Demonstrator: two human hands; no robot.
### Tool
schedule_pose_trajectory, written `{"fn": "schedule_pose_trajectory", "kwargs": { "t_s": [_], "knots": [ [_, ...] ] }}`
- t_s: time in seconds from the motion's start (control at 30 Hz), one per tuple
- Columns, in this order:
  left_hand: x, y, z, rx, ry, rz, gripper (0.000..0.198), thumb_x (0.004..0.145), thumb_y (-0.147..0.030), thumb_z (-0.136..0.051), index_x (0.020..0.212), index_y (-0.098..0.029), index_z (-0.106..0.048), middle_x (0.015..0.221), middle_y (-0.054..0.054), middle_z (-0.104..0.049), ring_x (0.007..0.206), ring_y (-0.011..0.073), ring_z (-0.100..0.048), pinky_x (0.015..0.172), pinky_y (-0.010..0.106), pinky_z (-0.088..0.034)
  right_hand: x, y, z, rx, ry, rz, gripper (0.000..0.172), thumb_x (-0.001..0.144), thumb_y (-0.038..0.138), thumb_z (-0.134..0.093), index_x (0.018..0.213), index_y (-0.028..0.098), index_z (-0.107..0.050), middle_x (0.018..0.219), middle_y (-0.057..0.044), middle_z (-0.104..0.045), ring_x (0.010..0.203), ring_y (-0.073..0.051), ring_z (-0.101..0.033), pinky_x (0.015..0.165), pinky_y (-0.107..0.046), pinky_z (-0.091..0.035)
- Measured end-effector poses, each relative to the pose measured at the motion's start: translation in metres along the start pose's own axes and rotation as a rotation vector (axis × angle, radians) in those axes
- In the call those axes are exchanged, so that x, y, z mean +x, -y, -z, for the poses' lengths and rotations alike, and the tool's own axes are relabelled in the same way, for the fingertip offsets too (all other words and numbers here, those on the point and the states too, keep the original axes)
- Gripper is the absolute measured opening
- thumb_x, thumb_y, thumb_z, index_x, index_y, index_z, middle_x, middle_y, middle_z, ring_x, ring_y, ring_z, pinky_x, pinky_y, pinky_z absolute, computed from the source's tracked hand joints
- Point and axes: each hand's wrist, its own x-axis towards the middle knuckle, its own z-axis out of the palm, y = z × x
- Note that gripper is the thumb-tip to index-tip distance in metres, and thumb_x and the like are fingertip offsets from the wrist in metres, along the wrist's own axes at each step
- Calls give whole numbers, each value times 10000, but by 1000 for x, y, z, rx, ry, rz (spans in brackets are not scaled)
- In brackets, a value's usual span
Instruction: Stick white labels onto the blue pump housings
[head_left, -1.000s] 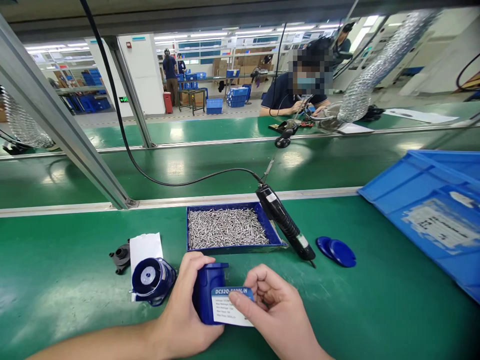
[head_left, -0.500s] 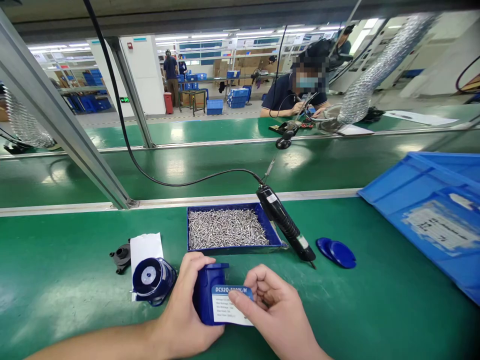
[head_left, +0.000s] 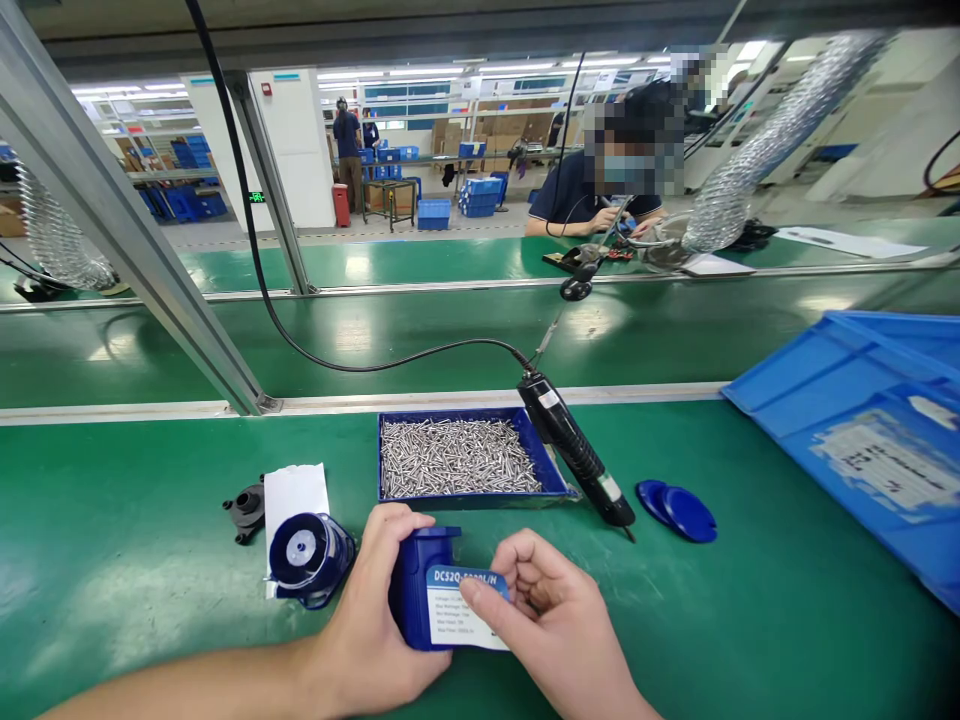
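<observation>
Casing (head_left: 409, 590) in grasp of left hand (head_left: 375, 615), on near side of screw tray (head_left: 547, 472); label (head_left: 448, 618) partly over casing, right end pinched in right hand (head_left: 551, 615); two blue discs (head_left: 690, 515) farther right.

On the sticker (head_left: 450, 622) against your blue housing (head_left: 410, 590), you can read "DC52Q-" and "L/H"; your right hand (head_left: 555, 620) partly hides the digits between. Below, you can make out "Voltage", "Max Wattage" and "Max Head", their values blurred. The blue crate's (head_left: 784, 375) worn label (head_left: 885, 462) and the distant green sign (head_left: 256, 197) are illegible.
</observation>
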Motion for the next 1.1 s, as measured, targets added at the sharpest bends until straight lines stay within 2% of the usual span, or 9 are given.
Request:
{"fn": "schedule_pose_trajectory", "kwargs": {
  "t_s": [0.23, 0.5, 0.6, 0.7, 0.8, 0.87, 0.93, 1.0, 1.1],
  "knots": [
    [0, -1, 1, -6, 0, -3, 828, 692, -48, -690, 1426, -302, -402, 1315, 90, -410, 1253, 279, -484, 1052, 444, -476, 1, 2, 0, -3, 9, -16, 583, 699, 673, -912, 782, 201, -578, 640, 40, -500, 591, -116, -460, 549, -235, -439],
    [0, -1, 0, 19, -6, -33, 815, 707, -61, -691, 1433, -293, -402, 1310, 90, -415, 1257, 271, -480, 1055, 433, -480, 2, -6, 2, -43, 44, 19, 561, 767, 672, -861, 815, 206, -553, 658, 36, -530, 595, -119, -491, 555, -243, -443],
    [0, -1, 1, 23, -10, -33, 803, 713, -64, -686, 1427, -295, -400, 1312, 85, -411, 1256, 261, -480, 1049, 420, -483, 4, -7, 6, -118, 41, 84, 492, 830, 611, -818, 993, 216, -575, 644, 62, -519, 570, -115, -462, 549, -253, -399],
    [-1, -1, 2, 48, -15, -26, 818, 696, -50, -686, 1422, -301, -404, 1333, 79, -404, 1281, 261, -470, 1086, 432, -462, 9, -4, 13, -261, 40, 177, 544, 895, 528, -757, 1280, 232, -513, 678, 70, -567, 572, -127, -473, 570, -284, -397],
    [-2, 1, 1, 59, -5, -38, 820, 698, -50, -687, 1429, -295, -406, 1341, 84, -397, 1286, 259, -474, 1092, 430, -463, 14, -4, 20, -352, 111, 232, 626, 926, 521, -711, 1405, 242, -421, 920, -15, -696, 712, -167, -597, 618, -318, -473],
    [-3, 3, 0, 74, 16, -46, 810, 720, -61, -693, 1442, -289, -407, 1340, 90, -393, 1279, 256, -486, 1078, 418, -478, 17, -7, 23, -334, 197, 214, 670, 929, 538, -692, 1449, 251, -381, 1170, -89, -697, 961, -217, -668, 769, -374, -562],
    [-4, 4, -1, 107, 40, -64, 782, 755, -81, -696, 1454, -285, -411, 1340, 97, -391, 1274, 255, -492, 1070, 416, -487, 19, -10, 23, -298, 268, 152, 702, 917, 537, -700, 1479, 260, -382, 1343, -123, -639, 1188, -259, -640, 979, -464, -563],
    [-5, 4, -2, 143, 61, -101, 751, 793, -107, -700, 1465, -282, -412, 1333, 103, -395, 1265, 256, -495, 1059, 419, -495, 21, -13, 19, -257, 303, 88, 741, 885, 519, -736, 1497, 263, -407, 1406, -131, -611, 1264, -279, -618, 1086, -518, -519],
    [-6, 4, -2, 179, 71, -148, 734, 812, -126, -709, 1469, -276, -419, 1318, 109, -406, 1258, 259, -495, 1053, 421, -502, 22, -14, 12, -182, 315, 53, 681, 838, 475, -771, 1422, 232, -522, 1361, -136, -647, 1238, -299, -641, 1079, -527, -526]
  ]
}}
